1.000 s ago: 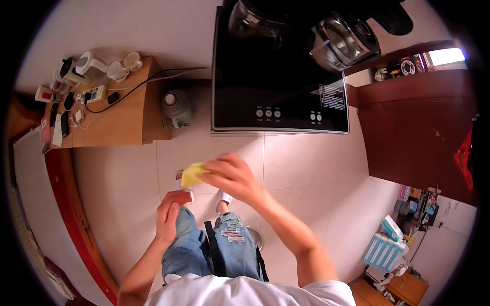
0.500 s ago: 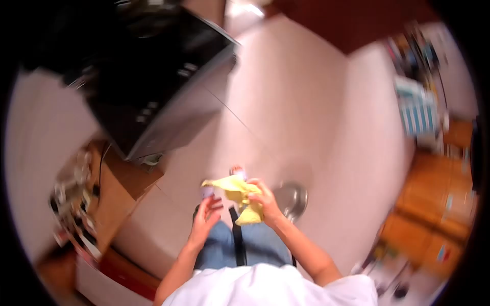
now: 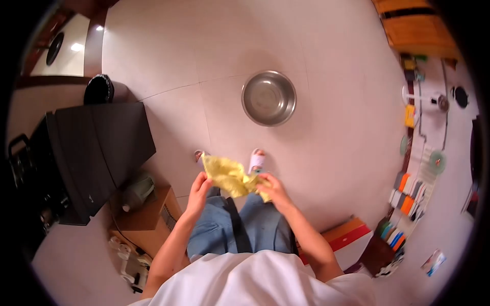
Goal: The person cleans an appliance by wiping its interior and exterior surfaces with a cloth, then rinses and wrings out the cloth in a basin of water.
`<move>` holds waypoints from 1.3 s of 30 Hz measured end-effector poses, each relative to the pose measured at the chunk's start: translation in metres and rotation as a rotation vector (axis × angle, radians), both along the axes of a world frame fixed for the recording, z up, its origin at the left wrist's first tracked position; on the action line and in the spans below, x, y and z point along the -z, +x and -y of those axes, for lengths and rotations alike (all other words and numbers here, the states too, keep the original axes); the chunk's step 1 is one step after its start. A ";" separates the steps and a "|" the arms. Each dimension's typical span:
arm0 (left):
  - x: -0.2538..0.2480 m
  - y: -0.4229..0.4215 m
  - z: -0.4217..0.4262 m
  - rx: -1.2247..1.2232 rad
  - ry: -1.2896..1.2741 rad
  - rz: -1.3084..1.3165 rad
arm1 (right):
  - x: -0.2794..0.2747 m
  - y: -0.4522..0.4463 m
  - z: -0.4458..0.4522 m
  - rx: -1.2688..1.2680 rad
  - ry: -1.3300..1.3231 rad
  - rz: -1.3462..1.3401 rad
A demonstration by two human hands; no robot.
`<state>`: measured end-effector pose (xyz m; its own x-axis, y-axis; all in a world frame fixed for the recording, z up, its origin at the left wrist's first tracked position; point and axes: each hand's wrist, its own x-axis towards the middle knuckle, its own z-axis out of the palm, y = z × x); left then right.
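Observation:
A crumpled yellow cloth (image 3: 224, 175) is stretched between my two hands, above my feet. My left hand (image 3: 198, 191) pinches its left edge, fingers closed. My right hand (image 3: 274, 191) grips the bunched right end, with some folds hidden behind the fingers. On the floor ahead, apart from both hands, sits a round metal basin (image 3: 269, 98); no cloth is seen in it.
At the left stand a black appliance (image 3: 125, 137), a dark bin (image 3: 99, 90) and a wooden cabinet (image 3: 148, 219). A red and white box (image 3: 347, 237) lies near my right side. Several small items, including orange and white boxes (image 3: 407, 196), line the right wall.
My view has turned, and the basin now appears ahead instead of beside my right hand. My left hand, formerly apart from the cloth, has taken hold of its edge, and the cloth is spread wider.

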<state>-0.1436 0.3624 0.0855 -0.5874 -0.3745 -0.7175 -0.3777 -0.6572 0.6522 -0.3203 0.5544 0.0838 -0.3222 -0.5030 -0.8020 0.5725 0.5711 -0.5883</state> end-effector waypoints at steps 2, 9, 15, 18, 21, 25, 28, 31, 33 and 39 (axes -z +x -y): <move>0.005 -0.033 -0.010 0.035 -0.045 -0.032 | 0.009 -0.025 -0.023 0.457 -0.008 0.011; -0.010 -0.173 -0.054 -0.017 0.164 -0.081 | 0.023 -0.102 -0.111 0.746 0.174 -0.196; 0.063 -0.262 -0.065 -0.001 -0.077 0.023 | 0.032 -0.159 -0.124 0.517 0.059 -0.127; 0.093 -0.288 -0.049 0.137 -0.462 0.121 | 0.030 -0.185 -0.127 0.501 0.130 -0.180; 0.125 -0.322 -0.039 0.332 -0.770 0.221 | 0.049 -0.197 -0.127 0.505 0.206 -0.181; 0.241 -0.375 -0.063 0.368 -0.582 0.014 | 0.131 -0.225 -0.106 0.383 0.188 -0.295; 0.315 -0.389 -0.086 0.468 -0.537 0.231 | 0.242 -0.258 -0.084 0.217 0.133 -0.358; 0.408 -0.375 -0.099 0.607 -0.616 0.184 | 0.378 -0.314 -0.047 -0.280 0.078 -0.755; 0.472 -0.368 -0.096 0.658 -0.915 0.147 | 0.458 -0.332 -0.027 -0.552 0.057 -0.990; 0.577 -0.385 -0.038 0.952 -1.102 0.386 | 0.623 -0.360 0.013 -0.893 0.184 -1.250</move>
